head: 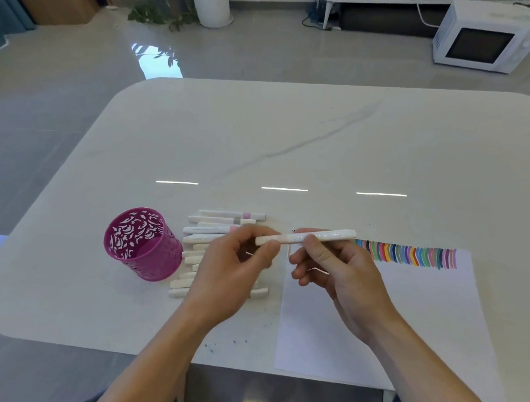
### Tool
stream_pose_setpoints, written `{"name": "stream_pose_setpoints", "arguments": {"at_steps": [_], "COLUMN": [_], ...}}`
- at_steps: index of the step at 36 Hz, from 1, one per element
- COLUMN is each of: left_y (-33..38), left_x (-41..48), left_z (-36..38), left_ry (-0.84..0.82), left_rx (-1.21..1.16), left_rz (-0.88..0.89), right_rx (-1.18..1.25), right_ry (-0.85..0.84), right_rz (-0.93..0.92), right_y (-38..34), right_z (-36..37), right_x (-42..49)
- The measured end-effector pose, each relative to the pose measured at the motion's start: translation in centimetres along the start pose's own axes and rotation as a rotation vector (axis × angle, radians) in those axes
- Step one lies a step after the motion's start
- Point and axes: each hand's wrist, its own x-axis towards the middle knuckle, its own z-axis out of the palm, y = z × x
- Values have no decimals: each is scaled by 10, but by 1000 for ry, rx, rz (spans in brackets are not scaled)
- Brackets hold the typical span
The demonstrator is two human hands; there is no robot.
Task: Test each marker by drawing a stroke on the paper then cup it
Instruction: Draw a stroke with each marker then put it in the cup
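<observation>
You hold one white marker (335, 234) in the air between your two hands, just above the table (297, 138). Its long axis runs side to side, nearly level, and the end by your right hand sits a little higher and farther from you. Your left hand (233, 263) pinches the left end between thumb and curled fingers. Your right hand (332, 268) grips the barrel near its middle with fingers wrapped over the top, so the right end sticks out past your knuckles. You cannot tell which end carries the tip, since both look white from here. The pink cut-out cup (143, 243) stands upright, well to the left of your left hand. The row of markers (214, 228) lies flat between the cup and that hand, partly hidden under it, each one pointing side to side like the one you hold. The paper (409, 316) lies beneath your right hand and forearm. The band of colour strokes (406, 254) sits on the paper's far edge, just right of the marker's free end.
</observation>
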Motion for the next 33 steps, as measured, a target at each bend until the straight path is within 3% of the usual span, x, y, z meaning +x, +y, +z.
{"name": "stream_pose_setpoints", "arguments": {"at_steps": [4, 9, 19, 33], "left_y": [7, 14, 8, -19], "left_x": [-3, -7, -13, -6], "left_z": [-16, -39, -79, -83], "left_ry": [121, 333, 730, 591], "left_rx": [-153, -163, 324, 630], "left_rz": [9, 136, 445, 54], "right_rx": [-81, -184, -505, -667], "right_ry": [68, 155, 196, 174], "right_rz": [45, 85, 93, 90], "right_y": [0, 4, 16, 19], "right_z": [-1, -6, -15, -17], "right_x": [2, 6, 11, 14]}}
